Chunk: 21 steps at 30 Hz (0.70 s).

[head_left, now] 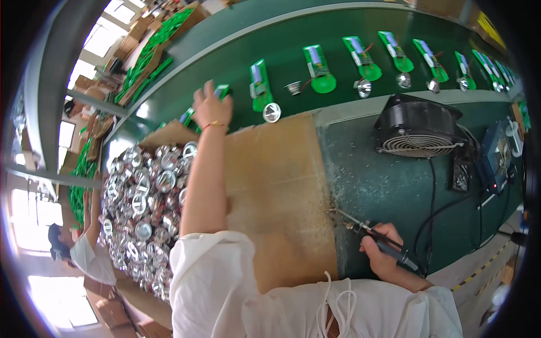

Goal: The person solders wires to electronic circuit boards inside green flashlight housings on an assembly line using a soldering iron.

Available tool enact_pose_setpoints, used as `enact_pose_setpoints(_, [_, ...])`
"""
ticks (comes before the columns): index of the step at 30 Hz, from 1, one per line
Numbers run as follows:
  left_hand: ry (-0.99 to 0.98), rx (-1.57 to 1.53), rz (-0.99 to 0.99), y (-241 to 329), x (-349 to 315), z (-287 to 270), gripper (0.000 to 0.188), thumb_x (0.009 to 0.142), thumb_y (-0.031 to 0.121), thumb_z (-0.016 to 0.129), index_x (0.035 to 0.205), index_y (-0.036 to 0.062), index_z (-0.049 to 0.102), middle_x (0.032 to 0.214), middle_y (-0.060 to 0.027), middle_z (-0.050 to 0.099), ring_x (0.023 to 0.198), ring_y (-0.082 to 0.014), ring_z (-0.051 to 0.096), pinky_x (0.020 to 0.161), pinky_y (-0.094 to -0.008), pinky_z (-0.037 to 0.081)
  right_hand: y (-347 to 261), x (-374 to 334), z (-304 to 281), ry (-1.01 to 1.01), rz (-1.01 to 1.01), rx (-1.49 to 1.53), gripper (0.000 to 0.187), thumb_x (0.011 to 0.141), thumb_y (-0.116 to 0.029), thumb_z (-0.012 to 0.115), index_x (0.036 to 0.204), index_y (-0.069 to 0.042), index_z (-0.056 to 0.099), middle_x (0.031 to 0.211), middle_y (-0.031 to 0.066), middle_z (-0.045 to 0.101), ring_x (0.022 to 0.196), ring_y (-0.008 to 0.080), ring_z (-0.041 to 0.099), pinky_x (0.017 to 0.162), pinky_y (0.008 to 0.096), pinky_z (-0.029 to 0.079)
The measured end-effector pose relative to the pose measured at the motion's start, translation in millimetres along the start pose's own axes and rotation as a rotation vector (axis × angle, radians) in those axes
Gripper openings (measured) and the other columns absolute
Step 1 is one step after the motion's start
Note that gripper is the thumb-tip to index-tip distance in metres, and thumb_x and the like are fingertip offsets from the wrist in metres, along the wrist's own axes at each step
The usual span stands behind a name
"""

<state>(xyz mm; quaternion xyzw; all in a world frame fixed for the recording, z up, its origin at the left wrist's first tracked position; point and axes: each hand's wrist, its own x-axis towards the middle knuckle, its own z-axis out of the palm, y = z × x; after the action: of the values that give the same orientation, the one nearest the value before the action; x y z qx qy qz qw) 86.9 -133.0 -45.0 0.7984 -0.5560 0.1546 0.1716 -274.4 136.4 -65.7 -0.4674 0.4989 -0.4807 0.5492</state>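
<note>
My left hand (212,107) is stretched out over the green belt, fingers apart, beside a green plastic housing (223,90) that it partly hides. My right hand (383,250) is wrapped around a soldering iron (401,256), whose thin tip points left over the edge of a brown board (282,197). More green housings with blue-white cells and wires lie along the belt, such as the nearest one (259,84). A shiny reflector cup (271,112) rests at its lower end.
A carton (172,134) heaped with silvery reflector cups (141,203) stands at left. On the right are a black fan (420,127), its cables, and a blue soldering station (496,160). Another person (93,253) works at far left, near piles of green parts (84,169).
</note>
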Motion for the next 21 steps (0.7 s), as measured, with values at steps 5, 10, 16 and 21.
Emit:
enact_pose_setpoints(5, [-0.536,0.422,-0.023,-41.1,14.9,4.3,0.068,0.080,0.021,0.055,0.137,0.0235,0.017,0.118,-0.0190,0.046,0.096,-0.0352,0.057,0.080,-0.0451,0.046,8.4,3.1,-1.8,-0.056,-0.021,-0.006,0.018,0.074,-0.005,0.066,0.082,-0.002,0.051,0.072,0.0060,0.059,0.060,0.0088,0.055,0.054,0.0228,0.044])
enact_pose_setpoints(10, [-0.375,0.135,0.145,-2.3,-31.5,-71.2,0.066,0.077,0.026,0.058,0.133,0.0167,0.025,0.103,-0.0203,0.051,0.086,-0.0368,0.058,0.072,-0.0442,0.048,4.2,-3.8,1.3,-0.021,-0.012,0.000,0.017,0.075,-0.006,0.066,0.082,-0.002,0.051,0.070,0.0055,0.059,0.060,0.0079,0.055,0.052,0.0220,0.043])
enact_pose_setpoints(16, [-0.465,-0.210,0.151,31.3,-196.4,-133.3,0.064,0.075,0.025,0.060,0.131,0.0129,0.031,0.103,-0.0168,0.046,0.077,-0.0327,0.058,0.059,-0.0394,0.051,2.1,7.1,8.6,0.024,0.022,0.070,0.014,0.077,-0.006,0.063,0.082,-0.002,0.050,0.066,0.0040,0.057,0.054,0.0077,0.053,0.050,0.0224,0.044])
enact_pose_setpoints(21, [-0.411,-0.395,0.022,34.6,-265.6,-173.9,0.075,0.071,0.039,0.066,0.131,0.0093,0.030,0.120,-0.0180,0.040,0.093,-0.0348,0.055,0.063,-0.0405,0.051,-0.9,0.3,8.6,0.042,-0.048,0.020,0.013,0.081,-0.008,0.058,0.084,0.000,0.048,0.065,0.0066,0.055,0.054,0.0097,0.053,0.051,0.0227,0.045])
